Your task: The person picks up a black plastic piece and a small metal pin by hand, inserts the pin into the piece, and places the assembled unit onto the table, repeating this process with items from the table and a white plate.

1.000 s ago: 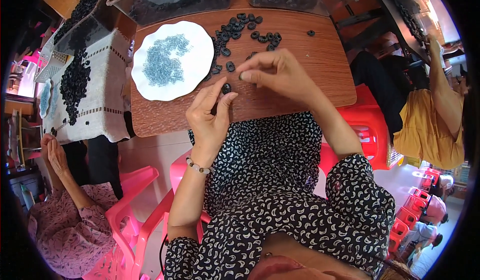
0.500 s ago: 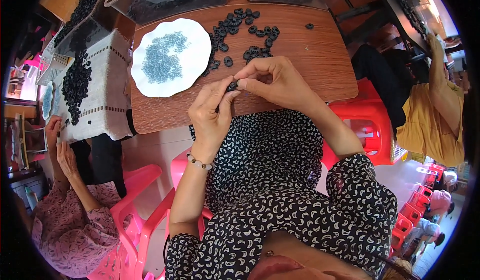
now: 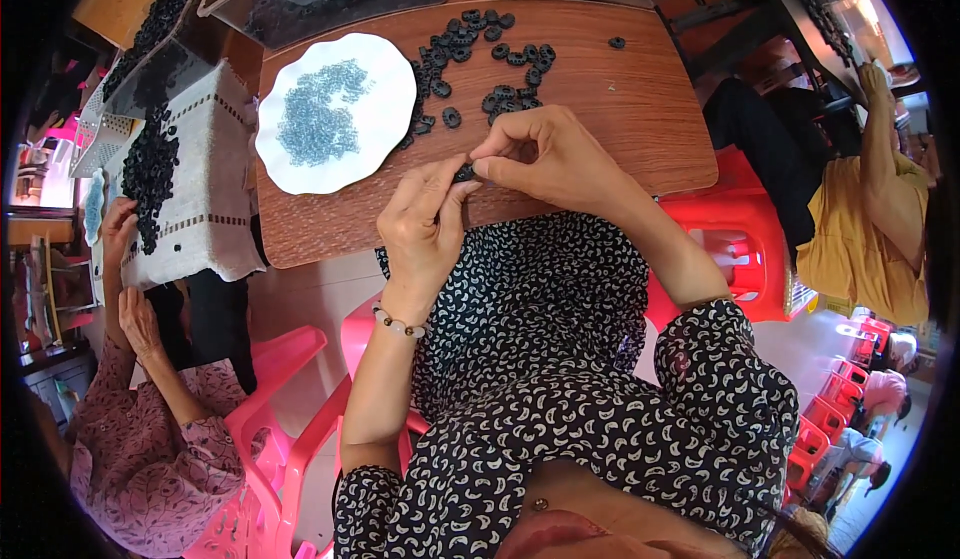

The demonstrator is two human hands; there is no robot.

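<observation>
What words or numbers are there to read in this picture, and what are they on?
There are none that I can read.
White plate: no writing shows.
Black piece in the left hand: too small to tell.
Patterned clothes: pale crescent shapes, not letters.

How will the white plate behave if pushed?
The white plate seems stiff: its wavy rim holds shape. Broad and flat, it should slide rather than tip. The small translucent pieces on it might scatter if jolted.
</observation>
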